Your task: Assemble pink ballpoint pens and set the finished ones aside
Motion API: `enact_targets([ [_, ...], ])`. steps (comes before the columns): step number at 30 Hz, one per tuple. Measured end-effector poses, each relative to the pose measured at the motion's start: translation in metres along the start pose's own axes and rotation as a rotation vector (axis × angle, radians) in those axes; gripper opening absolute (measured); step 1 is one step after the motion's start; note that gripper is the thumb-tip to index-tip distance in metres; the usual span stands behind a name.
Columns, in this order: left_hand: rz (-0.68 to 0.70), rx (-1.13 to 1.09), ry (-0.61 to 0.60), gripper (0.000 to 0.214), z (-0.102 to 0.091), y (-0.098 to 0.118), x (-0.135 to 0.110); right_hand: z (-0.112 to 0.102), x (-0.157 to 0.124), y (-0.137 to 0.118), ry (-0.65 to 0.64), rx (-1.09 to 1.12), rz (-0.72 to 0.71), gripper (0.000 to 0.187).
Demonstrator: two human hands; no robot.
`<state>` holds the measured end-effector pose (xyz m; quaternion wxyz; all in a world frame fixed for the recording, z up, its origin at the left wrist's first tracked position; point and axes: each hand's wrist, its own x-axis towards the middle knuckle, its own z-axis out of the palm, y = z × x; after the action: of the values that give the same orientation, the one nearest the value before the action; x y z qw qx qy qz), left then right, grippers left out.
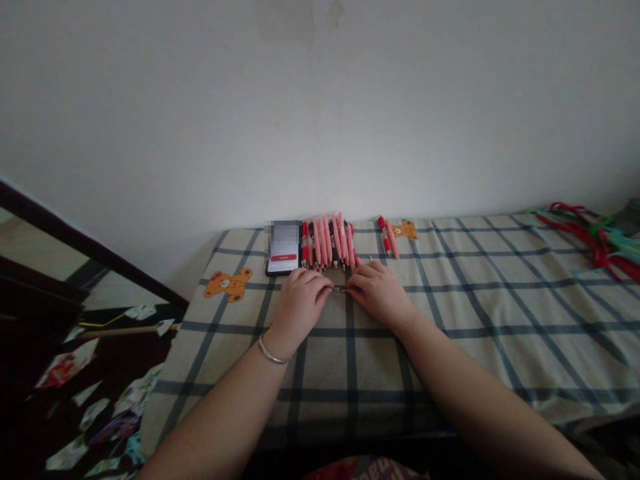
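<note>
My left hand and my right hand rest close together on a checked cloth, fingers curled. Between their fingertips they pinch a small thin part, too small to name. A silver bangle circles my left wrist. Just beyond the hands lies a row of several pink and red pens. Two more pens lie apart to the right of that row. A phone with a lit screen lies at the left end of the row.
The cloth has bear prints and runs up to a white wall. Red and green cords lie at the far right. Left of the bed the dark floor holds scattered paper scraps and a stick.
</note>
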<state>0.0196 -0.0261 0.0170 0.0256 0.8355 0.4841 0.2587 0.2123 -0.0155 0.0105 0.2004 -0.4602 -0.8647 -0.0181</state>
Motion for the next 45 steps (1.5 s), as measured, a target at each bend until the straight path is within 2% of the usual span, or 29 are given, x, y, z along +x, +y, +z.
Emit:
enact_targets([
  [5,-0.027,-0.114,0.011,0.007,0.0003,-0.0018,0.0013,-0.0038,0.0004,-0.0016,0.101,0.111,0.042,0.007],
  [11,-0.057,-0.214,0.065,0.008,0.0018,-0.002,0.0014,-0.0038,0.0005,-0.0041,0.181,0.272,0.0,0.003],
  [20,-0.066,-0.271,0.071,0.011,0.0029,-0.0016,0.0015,-0.0037,-0.0011,-0.007,0.171,0.298,0.048,0.002],
  [29,-0.065,-0.28,0.087,0.011,0.0034,-0.0024,0.0008,-0.0031,-0.0013,-0.0079,0.176,0.276,-0.002,0.002],
  [45,-0.08,-0.295,0.035,0.012,0.0021,-0.0018,0.0002,-0.0045,-0.002,-0.0061,0.157,0.212,-0.001,0.005],
])
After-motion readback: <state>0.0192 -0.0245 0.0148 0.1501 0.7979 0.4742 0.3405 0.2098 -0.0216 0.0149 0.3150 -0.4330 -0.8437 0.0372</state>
